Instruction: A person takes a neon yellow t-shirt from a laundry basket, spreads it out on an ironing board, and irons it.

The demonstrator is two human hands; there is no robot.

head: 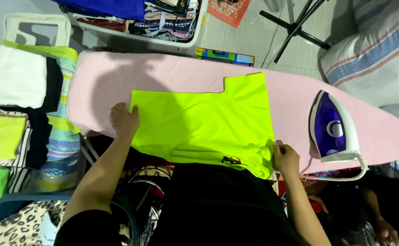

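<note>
A neon yellow-green shirt (199,125) lies folded flat on a pink ironing board (113,77), its near edge hanging over the board's front. My left hand (124,119) rests at the shirt's left edge, fingers closed on the corner of the fabric. My right hand (285,157) pinches the shirt's lower right corner. A purple and white iron (334,127) lies on the board to the right of the shirt, its white cord trailing off the near edge.
Folded clothes (19,105) are stacked at the left. A white basket (181,43) full of clothes stands beyond the board. A black stand (295,27) is on the tiled floor, and a striped sack (372,59) sits at the right.
</note>
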